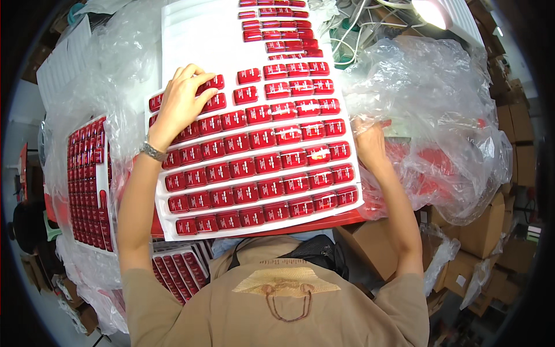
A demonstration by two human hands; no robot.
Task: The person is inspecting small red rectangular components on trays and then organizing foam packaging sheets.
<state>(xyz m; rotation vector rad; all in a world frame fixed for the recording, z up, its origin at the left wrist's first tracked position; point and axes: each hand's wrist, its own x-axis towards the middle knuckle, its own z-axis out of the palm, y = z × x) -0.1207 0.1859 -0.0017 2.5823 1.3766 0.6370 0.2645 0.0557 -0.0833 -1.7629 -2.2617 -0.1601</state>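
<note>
A white sheet [202,43] lies in front of me, carrying rows of small glossy red blocks [270,187] with pale print. My left hand [182,101] is over its left part, with thumb and fingers closed around one red block [211,84]. Just below the thumb sits another red block [216,103], partly covered by the hand. Beside the sheet's right edge is my right hand [370,141], its fingers curled in. A small bit of red [385,123] shows at those fingertips, but what they hold is mostly hidden.
Crumpled clear plastic [428,81] covers the right side of the red table. At the left, a second sheet of red blocks [87,179] stands in plastic. A lit lamp [432,13] and white cables [352,34] are at the far right. Cardboard boxes [370,243] stand lower right.
</note>
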